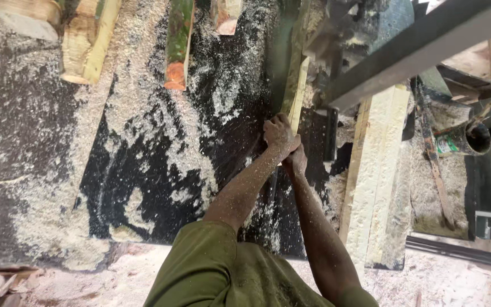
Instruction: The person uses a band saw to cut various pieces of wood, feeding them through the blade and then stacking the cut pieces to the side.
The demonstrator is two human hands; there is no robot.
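Note:
Both my hands grip the near end of a narrow wooden plank (296, 85) that runs away from me across a dark saw table (143, 170). My left hand (278, 135) is closed over the plank's end. My right hand (296, 161) sits just behind and below it, also closed on the wood. Sawdust coats both forearms, and my olive-green sleeves show at the bottom. The plank's far end disappears beside a dark metal beam (421, 45).
Thick sawdust covers the table. Several offcut logs (89, 42) and a bark-edged slab (178, 45) lie at the far side. A pale sawn board (373, 170) lies to the right. A cylindrical can (464, 138) rests further right.

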